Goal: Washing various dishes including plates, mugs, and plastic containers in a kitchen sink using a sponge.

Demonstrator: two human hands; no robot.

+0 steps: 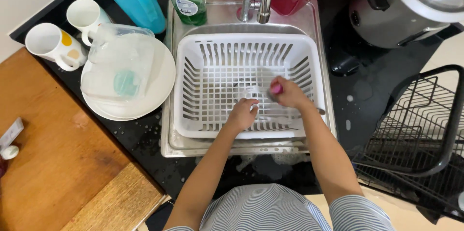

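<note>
Head view: right hand [289, 93] clenched around a pink-ended scrubber [275, 89], left hand [243, 113] curled around a pale utensil [251, 89], apparently a fork, both low inside the white slotted basket [246, 45] in the sink [319, 66]. Judged step: scrubbing; the utensil then needs turning. Forearms converge, wrists bent downward. Left of the hands, a plastic container [121, 62] rests on plates [159, 81]; beyond, two mugs [58, 45]; right, a black dish rack [425, 124].

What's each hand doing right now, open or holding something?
Left hand: fingers curled on a small pale utensil in the white basket.
Right hand: closed on a pink scrubber.
</note>
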